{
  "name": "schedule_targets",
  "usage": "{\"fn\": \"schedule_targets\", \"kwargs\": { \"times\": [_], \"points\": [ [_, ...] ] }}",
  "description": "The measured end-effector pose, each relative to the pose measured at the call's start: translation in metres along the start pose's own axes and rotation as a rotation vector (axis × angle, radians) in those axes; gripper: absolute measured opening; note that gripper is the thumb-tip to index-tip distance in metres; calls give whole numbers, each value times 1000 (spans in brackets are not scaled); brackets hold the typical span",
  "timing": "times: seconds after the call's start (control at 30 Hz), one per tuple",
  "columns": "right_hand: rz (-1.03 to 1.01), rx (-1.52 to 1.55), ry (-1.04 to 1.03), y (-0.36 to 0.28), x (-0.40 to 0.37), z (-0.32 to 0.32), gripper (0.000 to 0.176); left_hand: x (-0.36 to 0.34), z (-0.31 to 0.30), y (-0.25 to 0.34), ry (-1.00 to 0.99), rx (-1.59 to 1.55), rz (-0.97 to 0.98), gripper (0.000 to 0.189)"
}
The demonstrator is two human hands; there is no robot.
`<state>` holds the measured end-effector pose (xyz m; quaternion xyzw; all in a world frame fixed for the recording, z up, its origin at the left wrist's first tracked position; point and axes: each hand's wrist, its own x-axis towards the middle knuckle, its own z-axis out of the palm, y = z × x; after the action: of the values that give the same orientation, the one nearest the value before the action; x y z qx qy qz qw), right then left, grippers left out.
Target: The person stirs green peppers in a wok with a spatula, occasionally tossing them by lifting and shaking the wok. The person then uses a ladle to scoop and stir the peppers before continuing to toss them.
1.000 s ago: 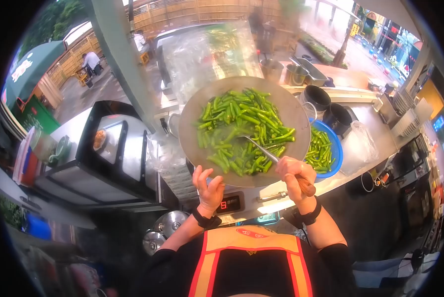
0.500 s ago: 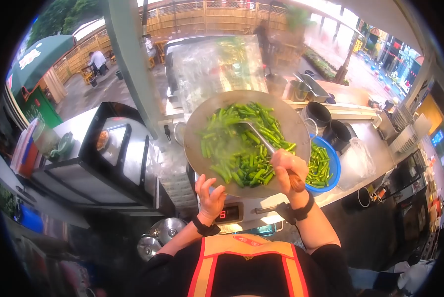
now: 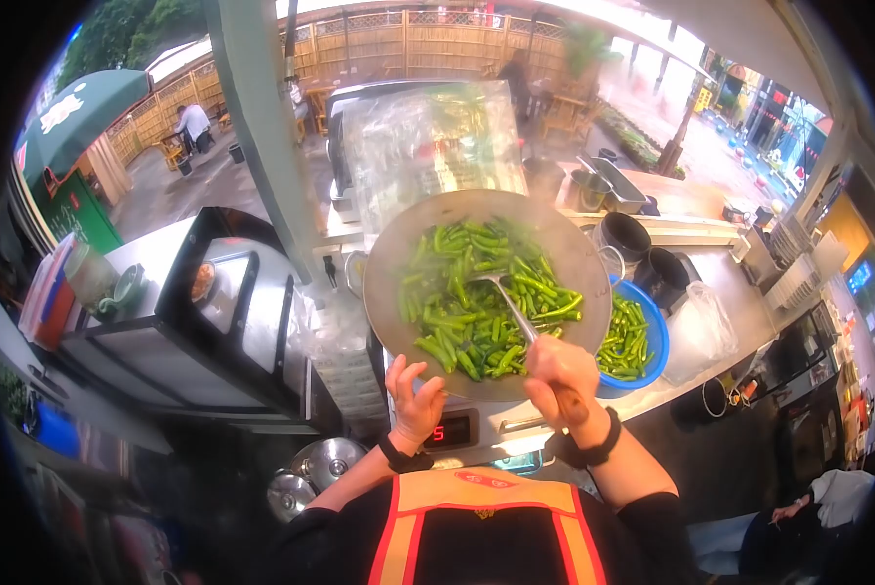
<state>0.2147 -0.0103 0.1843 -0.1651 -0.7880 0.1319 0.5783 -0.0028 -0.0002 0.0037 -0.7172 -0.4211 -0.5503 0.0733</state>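
Nearby: left hand (image 3: 416, 390) curled tight on near rim of wok (image 3: 391, 255) | right hand (image 3: 557, 375) fisted around spatula (image 3: 511, 307) handle | blade buried mid-pile in green beans (image 3: 457, 312) filling wok | probably best: steady rim, scoop from underneath, turn evenly | beyond, right: blue bowl (image 3: 662, 336) touching wok, holding more beans

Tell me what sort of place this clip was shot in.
Probably an open-fronted restaurant or street-stall kitchen. The left hand grips a large wok of green vegetables while the right hand holds a ladle in it; steel pots line the counter, and a bamboo fence lies beyond.
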Motion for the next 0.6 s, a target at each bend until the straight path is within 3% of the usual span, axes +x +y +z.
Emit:
{"fn": "schedule_targets", "kwargs": {
  "times": [0.3,0.37,0.43,0.5,0.6],
  "points": [
    [108,69,37,15,-9,-13,19,-1,0,1,-1,-2,-2,31],
    [102,61,130,2,-6,-17,18,0,0,0,7,-12,1,30],
    [-49,109,109,-19,4,-25,14,0,2,-3,14,-9,6,29],
    [-30,199,157,-38,4,-21,13,-3,2,-1,16,-7,-1,28],
    [23,123,145,-18,-9,-7,16,-2,1,-1,12,-8,2,26]
  ]
}}
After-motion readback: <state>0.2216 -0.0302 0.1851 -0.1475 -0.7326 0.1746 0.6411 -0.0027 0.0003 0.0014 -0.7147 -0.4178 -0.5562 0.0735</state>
